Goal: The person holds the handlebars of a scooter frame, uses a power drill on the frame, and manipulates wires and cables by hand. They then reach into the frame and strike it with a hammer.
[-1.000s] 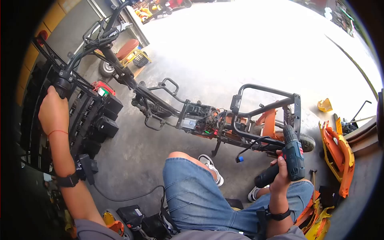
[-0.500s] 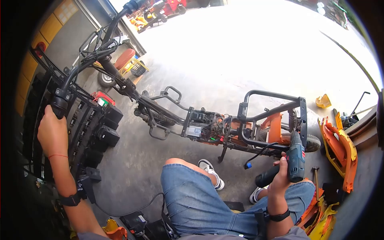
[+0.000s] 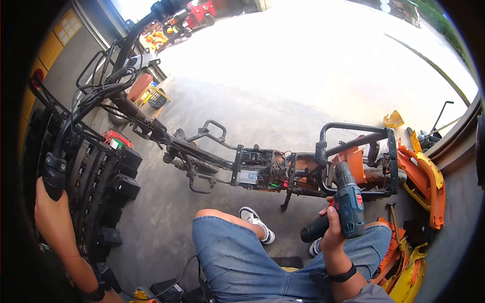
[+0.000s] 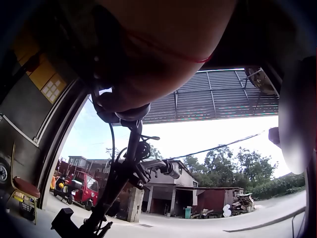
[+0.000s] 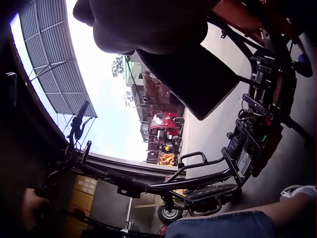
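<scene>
My left hand (image 3: 53, 222) grips the black handlebar grip (image 3: 53, 184) of a stripped scooter frame (image 3: 323, 151) at the far left of the head view. In the left wrist view that hand shows dark at the top, over the handlebar stem (image 4: 132, 148). My right hand (image 3: 333, 232) holds a blue-black cordless drill (image 3: 349, 209) by its handle, chuck pointing away from me, above my right leg. The drill overlaps the scooter's rear rack in the head view. Its dark battery end (image 5: 198, 84) hangs below the hand in the right wrist view.
A rack of black boxes (image 3: 124, 187) stands along the left. Orange and yellow body panels (image 3: 424, 182) and a hammer (image 3: 395, 219) lie at the right. A cable (image 3: 166, 290) runs by my left leg. A red three-wheeler (image 4: 86, 188) stands outside.
In the head view the left hand and handlebar have shifted down and left, while the frame's rear end sits farther right and lower. The drill has moved slightly left, still held.
</scene>
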Demonstrator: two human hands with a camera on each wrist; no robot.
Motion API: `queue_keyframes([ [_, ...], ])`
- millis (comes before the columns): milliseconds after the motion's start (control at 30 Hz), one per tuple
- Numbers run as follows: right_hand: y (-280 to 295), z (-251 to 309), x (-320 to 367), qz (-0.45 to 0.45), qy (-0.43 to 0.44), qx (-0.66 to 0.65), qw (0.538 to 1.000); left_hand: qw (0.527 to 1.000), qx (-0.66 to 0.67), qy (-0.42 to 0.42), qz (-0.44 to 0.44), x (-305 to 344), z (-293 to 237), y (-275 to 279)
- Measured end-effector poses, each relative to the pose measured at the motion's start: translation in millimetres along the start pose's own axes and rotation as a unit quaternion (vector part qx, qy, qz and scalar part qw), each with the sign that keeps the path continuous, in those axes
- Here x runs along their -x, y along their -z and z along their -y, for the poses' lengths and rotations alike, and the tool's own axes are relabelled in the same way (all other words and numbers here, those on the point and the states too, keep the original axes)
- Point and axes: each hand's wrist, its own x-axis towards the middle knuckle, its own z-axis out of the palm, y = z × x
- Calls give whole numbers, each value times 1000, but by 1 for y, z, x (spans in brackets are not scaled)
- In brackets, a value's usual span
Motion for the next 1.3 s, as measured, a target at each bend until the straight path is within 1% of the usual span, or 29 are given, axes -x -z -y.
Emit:
queue_keyframes([
  [33, -5, -2, 3, 24, -21, 0, 999, 1000, 2, 0, 0, -1, 5, -3],
  [67, -8, -8, 6, 55, -24, 21, 998, 1000, -3, 10, 4, -1, 10, -6],
  [100, -13, -11, 7, 53, -23, 21, 998, 1000, -8, 21, 9, -3, 15, -9],
  [167, -24, -17, 13, 112, -49, 52, 991, 999, 1, 31, 22, -8, 17, -8],
  [200, -28, -20, 14, 133, -58, 39, 989, 999, 0, 43, 29, -9, 17, -8],
  [233, -31, -24, 16, 130, -55, 40, 989, 998, 1, 55, 37, -10, 16, -10],
  [267, -35, -28, 17, 125, -90, 45, 987, 998, 8, 53, 38, -11, 20, -16],
  [300, -36, -32, 19, 120, -125, 50, 984, 999, 24, 36, 20, -11, 28, -21],
  [333, -39, -37, 19, 100, -143, 51, 983, 999, 37, 20, 3, -11, 31, -25],
  [367, -39, -44, 18, 98, -142, 51, 984, 999, 40, 19, 3, -12, 33, -27],
  [433, -38, -62, 16, 60, -219, 16, 974, 998, 35, 41, 14, -13, 32, -28],
  [467, -37, -68, 12, 24, -282, 6, 959, 998, 38, 42, 15, -12, 32, -31],
  [500, -34, -73, 10, 24, -281, 8, 959, 999, 26, 30, -6, -9, 33, -32],
  [533, -31, -75, 8, 21, -312, 2, 950, 999, 12, 18, -29, -6, 33, -31],
  [567, -29, -77, 6, 18, -343, -5, 939, 999, 11, 19, -29, -5, 33, -30],
  [600, -29, -76, 5, 20, -343, -5, 939, 1000, 0, 24, -16, -5, 28, -27],
  [667, -28, -73, 2, 7, -372, -6, 928, 999, -10, 30, -3, -4, 28, -27],
  [733, -25, -73, 0, 3, -376, -14, 926, 999, -18, 23, -37, -5, 33, -37],
  [867, -20, -77, 0, 10, -402, -17, 915, 999, -30, 22, -33, -7, 40, -44],
  [900, -18, -80, -1, 9, -401, -17, 916, 998, -31, 10, -46, -8, 42, -46],
  [967, -13, -87, -3, 3, -434, -31, 900, 998, -31, -1, -58, -7, 43, -48],
  [1000, -10, -93, -4, 2, -433, -31, 901, 998, -37, 6, -50, -6, 37, -44],
  [1067, -5, -105, -5, -16, -479, -45, 877, 998, -43, 13, -41, -8, 36, -44],
  [1100, -3, -109, -6, -17, -478, -45, 877, 998, -52, 9, -36, -10, 39, -45],
  [1167, 1, -117, -7, -43, -511, -64, 856, 998, -62, 5, -30, -13, 44, -48],
  [1233, 3, -123, -7, -51, -518, -77, 850, 1000, 6, 8, 17, -20, 47, -49],
  [1267, 3, -126, -7, -58, -526, -91, 844, 1000, 7, 8, 19, -25, 54, -54],
  [1300, 3, -127, -7, -59, -527, -90, 843, 998, 55, 2, 35, -30, 66, -62],
])
